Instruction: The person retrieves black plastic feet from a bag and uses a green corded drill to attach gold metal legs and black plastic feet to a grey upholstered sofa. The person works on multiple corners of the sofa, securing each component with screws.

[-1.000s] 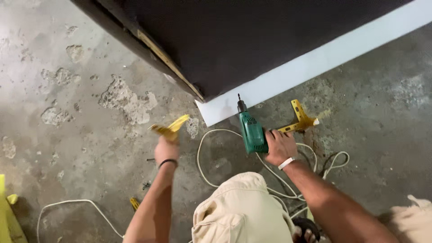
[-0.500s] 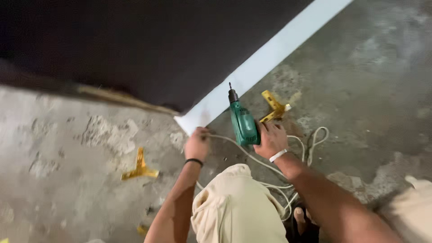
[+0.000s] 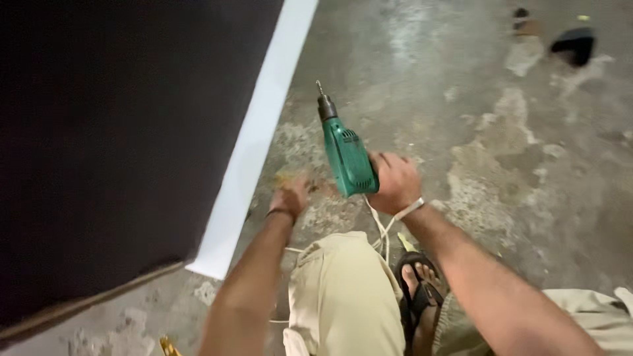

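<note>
The right hand is wrapped tight around the grip of a green power drill, whose body runs from the hand toward 11 o'clock, bit tip up. At the drill's 8 o'clock, the left hand is blurred over the concrete floor; its grip cannot be made out. A white-edged dark panel lies at 9 o'clock.

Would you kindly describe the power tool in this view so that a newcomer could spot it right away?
Start from the large dark panel with its white edge strip lying on the concrete floor. Just right of that strip, the right hand grips a drill above the bent knee. It is the only green thing here, with a dark chuck and thin bit pointing away from the person.
</note>
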